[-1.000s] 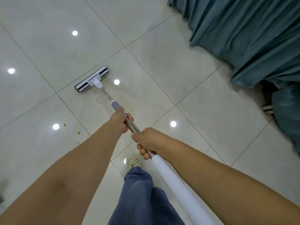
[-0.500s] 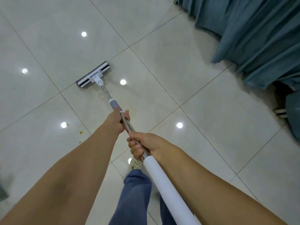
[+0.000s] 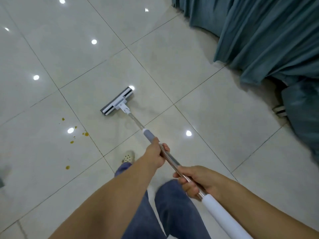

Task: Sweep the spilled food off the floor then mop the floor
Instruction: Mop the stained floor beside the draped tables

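A flat mop (image 3: 118, 101) with a grey and white head rests on the pale glossy floor tiles (image 3: 215, 118). Its metal shaft runs back toward me to a white grip. My left hand (image 3: 156, 155) is closed around the shaft just below a grey sleeve. Lower down the shaft, my right hand (image 3: 193, 180) grips it just above the white grip. Several small yellow-brown food spots (image 3: 85, 134) lie on the tiles to the left of the mop head, apart from it.
Teal curtains (image 3: 259, 37) hang down to the floor at the upper right, with a dark bundle and a striped slipper (image 3: 279, 110) beneath them. My foot in a cream clog (image 3: 128, 156) and blue trouser legs sit below the hands.
The view has shifted, so the mop head now appears nearer the centre and closer to me. The food spots show more fully on the left. Both hands keep their hold on the shaft.
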`<action>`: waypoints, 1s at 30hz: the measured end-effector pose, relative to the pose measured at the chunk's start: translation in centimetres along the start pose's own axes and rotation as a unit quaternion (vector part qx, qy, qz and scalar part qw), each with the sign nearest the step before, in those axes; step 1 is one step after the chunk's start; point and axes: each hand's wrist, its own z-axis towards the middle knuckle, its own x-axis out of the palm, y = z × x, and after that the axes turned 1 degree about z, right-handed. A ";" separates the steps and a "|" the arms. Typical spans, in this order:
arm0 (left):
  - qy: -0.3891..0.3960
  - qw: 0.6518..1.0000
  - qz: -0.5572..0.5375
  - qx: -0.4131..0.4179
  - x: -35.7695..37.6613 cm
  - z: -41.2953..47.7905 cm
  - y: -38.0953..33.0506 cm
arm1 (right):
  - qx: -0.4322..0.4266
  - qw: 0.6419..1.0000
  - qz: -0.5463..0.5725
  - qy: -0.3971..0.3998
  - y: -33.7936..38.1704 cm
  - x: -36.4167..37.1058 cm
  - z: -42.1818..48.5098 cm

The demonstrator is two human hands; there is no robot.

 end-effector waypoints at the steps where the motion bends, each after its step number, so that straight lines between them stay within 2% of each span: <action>1: 0.001 1.000 0.001 -0.014 0.3 -0.6 2.5 | 0.007 1.000 -0.003 -0.007 -1.3 -1.9 -1.1; 6: -0.011 0.999 0.003 -0.050 1.7 -3.0 10.9 | 0.026 0.999 -0.016 -0.025 -6.0 -7.8 -5.2; 11: -0.029 0.998 -0.007 -0.062 2.1 -3.9 13.2 | 0.029 0.998 -0.055 -0.018 -7.4 -9.5 -5.9; 17: -0.055 0.997 0.020 -0.046 2.0 -3.4 11.4 | 0.002 0.984 -0.167 -0.060 -6.4 -7.8 -4.6; 25: -0.052 0.995 0.063 -0.065 0.4 -3.0 8.4 | 0.002 0.991 -0.124 -0.055 -6.4 -5.2 -2.7; 30: -0.049 0.997 0.061 0.015 -1.8 -1.3 0.0 | -0.037 0.993 -0.104 -0.029 -2.6 2.3 1.4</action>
